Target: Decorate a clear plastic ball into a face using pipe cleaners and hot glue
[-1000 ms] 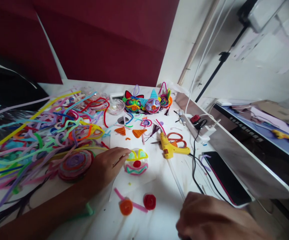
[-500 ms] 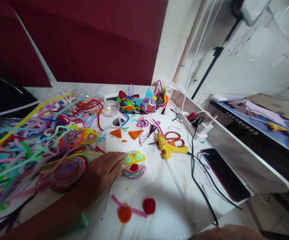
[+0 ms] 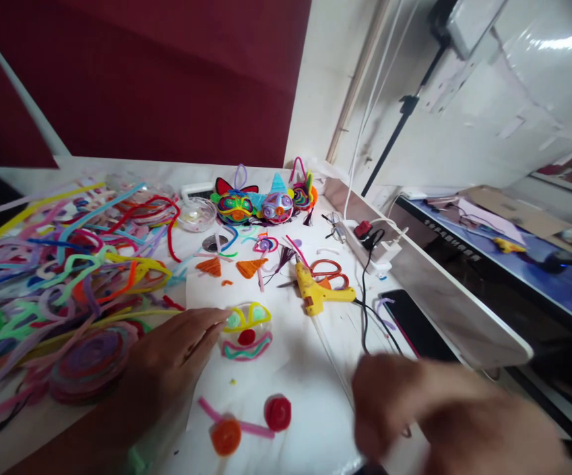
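My left hand [image 3: 181,340] rests at the left edge of a clown face [image 3: 246,330] on a clear round base, its fingertips closed on the rim. The face has yellow-outlined green eyes, a red nose and a pink and turquoise mouth of fuzzy pipe cleaner. It lies on a white paper sheet [image 3: 266,369]. Nearer to me are a red coil [image 3: 278,413], an orange coil [image 3: 225,437] and a pink pipe cleaner [image 3: 258,430]. My right hand [image 3: 444,409], smeared by motion, hovers at lower right with curled fingers; whether anything is in them cannot be seen.
Loose pipe cleaners [image 3: 92,257] heap on the left beside a large coiled disc [image 3: 95,359]. A yellow glue gun [image 3: 315,290] lies across orange-handled scissors [image 3: 329,270]. Finished colourful ornaments [image 3: 236,206] stand behind. A power strip [image 3: 377,251] and phone [image 3: 417,326] are at right.
My right hand has come up from the bottom edge into view. The whole scene has shifted left as the camera turned. My left hand stays at the clown face.
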